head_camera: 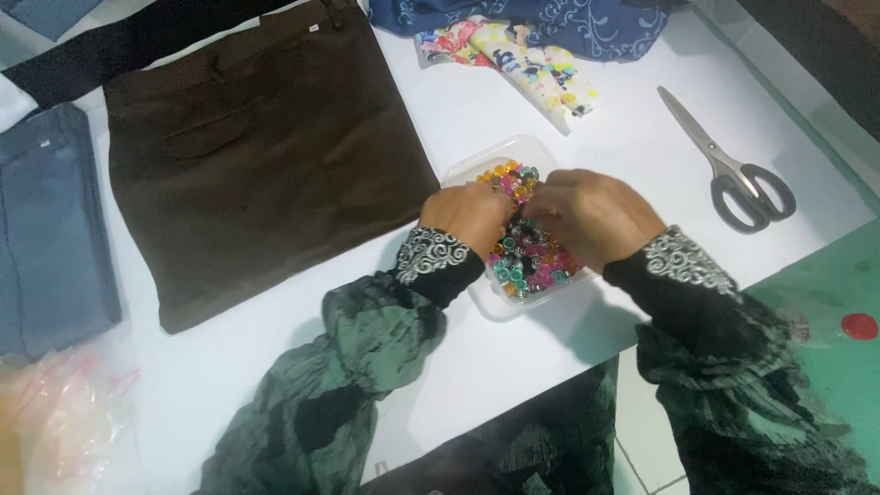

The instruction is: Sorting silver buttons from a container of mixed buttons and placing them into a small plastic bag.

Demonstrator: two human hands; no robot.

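Observation:
A clear plastic box (486,158) on the white table holds several small colourful beads (532,261) in pink, orange, teal and silver. My left hand (469,216) and my right hand (588,216) are both over the box, fingers curled down among the beads, fingertips meeting near the box's middle. Whether either hand pinches a bead is hidden by the knuckles. Both wrists wear dark sleeves with silver embroidered cuffs.
Dark brown folded trousers (266,156) lie left of the box. A blue-grey garment (50,238) sits at the far left. Grey-handled scissors (733,170) lie to the right. Floral fabric (522,60) and dark blue cloth (587,23) lie behind. A clear plastic bag (60,412) is near left.

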